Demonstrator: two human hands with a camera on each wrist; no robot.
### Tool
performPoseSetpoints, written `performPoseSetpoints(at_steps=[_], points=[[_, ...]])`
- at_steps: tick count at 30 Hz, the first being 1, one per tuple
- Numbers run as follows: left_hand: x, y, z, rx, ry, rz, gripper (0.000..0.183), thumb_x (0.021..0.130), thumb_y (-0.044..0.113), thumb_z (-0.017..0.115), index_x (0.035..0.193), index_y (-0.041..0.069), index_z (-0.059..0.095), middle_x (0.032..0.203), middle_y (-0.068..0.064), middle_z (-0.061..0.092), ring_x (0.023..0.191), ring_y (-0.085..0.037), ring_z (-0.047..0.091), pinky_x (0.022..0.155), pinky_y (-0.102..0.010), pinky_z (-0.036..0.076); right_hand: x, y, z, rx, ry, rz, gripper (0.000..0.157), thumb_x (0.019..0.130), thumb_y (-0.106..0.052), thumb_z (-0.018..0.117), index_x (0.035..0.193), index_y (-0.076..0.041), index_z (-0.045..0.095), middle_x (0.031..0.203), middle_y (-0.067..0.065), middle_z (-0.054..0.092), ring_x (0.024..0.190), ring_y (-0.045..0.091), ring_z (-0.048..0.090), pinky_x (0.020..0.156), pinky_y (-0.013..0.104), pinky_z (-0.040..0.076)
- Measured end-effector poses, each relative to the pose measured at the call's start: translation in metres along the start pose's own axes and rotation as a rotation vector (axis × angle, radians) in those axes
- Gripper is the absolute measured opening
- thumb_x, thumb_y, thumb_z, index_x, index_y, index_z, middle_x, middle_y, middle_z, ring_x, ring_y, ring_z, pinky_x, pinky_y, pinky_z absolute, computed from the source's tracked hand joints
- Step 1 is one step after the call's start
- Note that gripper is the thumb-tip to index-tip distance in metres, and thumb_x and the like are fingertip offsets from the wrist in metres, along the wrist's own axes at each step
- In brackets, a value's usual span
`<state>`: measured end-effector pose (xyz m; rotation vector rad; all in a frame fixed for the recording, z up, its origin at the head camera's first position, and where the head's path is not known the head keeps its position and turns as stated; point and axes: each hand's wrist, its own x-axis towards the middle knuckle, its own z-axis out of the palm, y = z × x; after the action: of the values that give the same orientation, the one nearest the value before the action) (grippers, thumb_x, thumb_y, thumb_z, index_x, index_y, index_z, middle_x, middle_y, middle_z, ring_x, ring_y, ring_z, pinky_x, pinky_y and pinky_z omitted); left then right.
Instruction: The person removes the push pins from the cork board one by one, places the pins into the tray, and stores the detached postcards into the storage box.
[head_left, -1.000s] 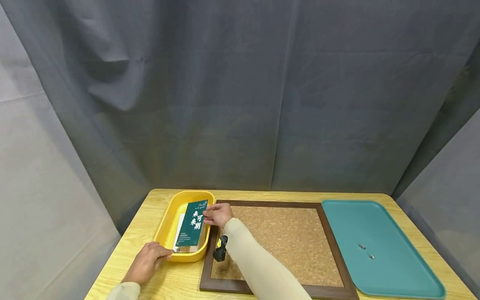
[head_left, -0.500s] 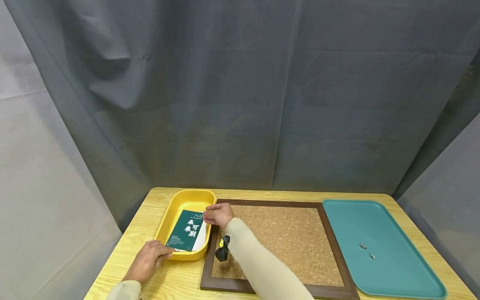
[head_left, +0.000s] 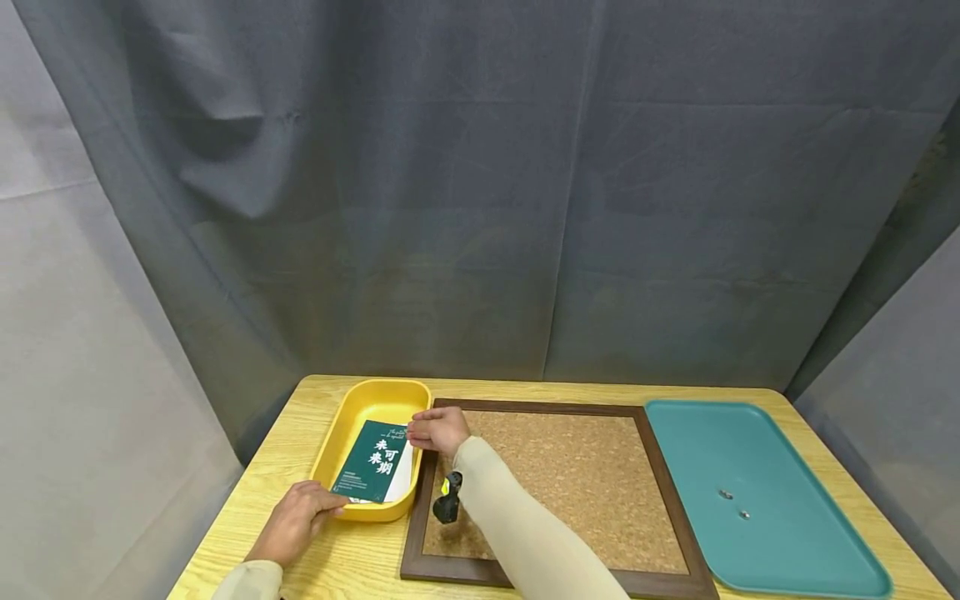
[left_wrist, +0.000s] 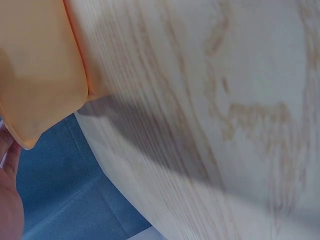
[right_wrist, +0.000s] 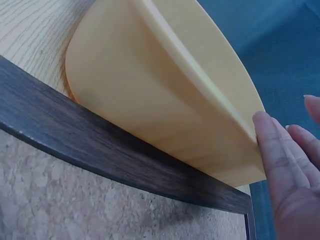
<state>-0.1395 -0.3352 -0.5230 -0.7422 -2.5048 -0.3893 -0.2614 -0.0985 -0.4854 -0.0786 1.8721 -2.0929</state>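
Observation:
A yellow plastic tray (head_left: 330, 454) with raised sides stands at the table's left. Inside it a dark green card (head_left: 371, 462) with white Chinese characters lies on top of white paper (head_left: 402, 477). My left hand (head_left: 296, 518) grips the near-left corner of the tray's rim; only part of this hand (left_wrist: 9, 185) shows in the left wrist view. At the tray's right rim is my right hand (head_left: 441, 429). In the right wrist view its fingers (right_wrist: 280, 155) are straight against the rim, with the thumb apart, and hold nothing.
A cork board (head_left: 570, 483) in a dark brown frame (head_left: 555, 407) lies right beside the tray, under my right forearm. Further right, a teal tray (head_left: 780, 450) bears two small metallic pieces (head_left: 725, 493). Grey curtains (head_left: 465, 208) hang behind the wooden table (head_left: 281, 450).
The green card, raised and pinched by my right hand a second ago, has come down flat in the yellow tray. My right hand has let it go. The left hand has stayed put.

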Motion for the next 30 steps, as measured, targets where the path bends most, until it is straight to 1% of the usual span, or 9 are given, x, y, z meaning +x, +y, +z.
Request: performPoseSetpoints(at_steps=[3,7,11,16,20,22,24,27,30], points=[[0.000,0.000,-0.001,0.000,-0.001,0.002,0.014,0.070,0.011,0.081,0.082,0.017,0.078,0.072,0.014,0.069,0.064,0.000,0.049,0.069,-0.035,0.051,-0.005,-0.003,0.001,0.007,-0.003,-0.011,0.024,0.089,0.003,0.064,0.110,0.015,0.061,0.104,0.031,0.066,0.093,0.038,0.069,0.079,0.041,0.057],[-0.001,0.000,-0.001,-0.004,-0.003,0.001,0.014,0.071,0.011,0.080,0.083,0.017,0.078,0.072,0.014,0.068,0.065,-0.001,0.050,0.069,-0.035,0.051,-0.004,0.000,0.000,0.019,-0.012,-0.026,0.026,0.089,0.004,0.063,0.111,0.016,0.060,0.106,0.033,0.065,0.095,0.039,0.068,0.080,0.041,0.057],[-0.001,-0.002,-0.001,-0.017,-0.012,-0.007,0.016,0.070,0.009,0.081,0.083,0.017,0.078,0.073,0.015,0.068,0.066,-0.001,0.052,0.068,-0.034,0.051,0.001,0.005,-0.002,0.019,-0.019,-0.033,0.027,0.088,0.003,0.065,0.112,0.015,0.061,0.104,0.030,0.067,0.090,0.033,0.070,0.077,0.038,0.058],[0.000,-0.004,-0.003,-0.017,-0.067,-0.056,0.015,0.073,0.011,0.080,0.086,0.017,0.079,0.076,0.015,0.069,0.067,-0.001,0.053,0.069,-0.033,0.051,0.001,0.005,-0.006,0.021,-0.027,-0.052,0.027,0.089,0.002,0.065,0.112,0.014,0.062,0.102,0.028,0.068,0.088,0.030,0.071,0.076,0.036,0.058],[0.000,-0.005,-0.006,-0.015,-0.115,-0.086,0.014,0.075,0.011,0.079,0.089,0.015,0.079,0.076,0.013,0.068,0.068,-0.001,0.053,0.068,-0.031,0.052,0.000,0.006,-0.011,0.049,-0.032,-0.064,0.028,0.089,0.002,0.064,0.113,0.015,0.061,0.105,0.030,0.066,0.093,0.036,0.069,0.078,0.039,0.058],[0.001,-0.005,-0.007,-0.023,-0.150,-0.101,0.014,0.076,0.011,0.078,0.090,0.014,0.079,0.077,0.012,0.068,0.067,-0.001,0.051,0.067,-0.030,0.051,-0.003,0.007,-0.014,0.052,-0.034,-0.068,0.028,0.089,0.002,0.063,0.114,0.015,0.061,0.104,0.029,0.067,0.095,0.039,0.068,0.079,0.039,0.057],[0.002,-0.005,-0.009,-0.029,-0.189,-0.116,0.014,0.077,0.011,0.077,0.091,0.013,0.079,0.077,0.011,0.069,0.067,-0.001,0.050,0.066,-0.029,0.051,-0.007,0.005,-0.017,0.036,-0.035,-0.078,0.028,0.090,0.002,0.064,0.114,0.015,0.061,0.102,0.026,0.068,0.096,0.039,0.067,0.080,0.038,0.057],[0.005,-0.006,-0.012,-0.037,-0.246,-0.135,0.014,0.079,0.011,0.075,0.093,0.012,0.078,0.081,0.010,0.070,0.069,-0.002,0.052,0.067,-0.029,0.052,-0.014,0.003,-0.025,0.002,-0.063,-0.113,0.031,0.091,0.000,0.062,0.117,0.016,0.059,0.105,0.027,0.067,0.097,0.038,0.068,0.083,0.039,0.056],[0.006,-0.004,-0.013,-0.045,-0.293,-0.143,0.014,0.082,0.012,0.073,0.094,0.013,0.077,0.086,0.008,0.071,0.075,-0.006,0.058,0.073,-0.031,0.053,-0.022,0.003,-0.035,-0.035,-0.095,-0.162,0.034,0.092,-0.002,0.061,0.119,0.018,0.057,0.111,0.030,0.065,0.097,0.034,0.068,0.084,0.040,0.056]])
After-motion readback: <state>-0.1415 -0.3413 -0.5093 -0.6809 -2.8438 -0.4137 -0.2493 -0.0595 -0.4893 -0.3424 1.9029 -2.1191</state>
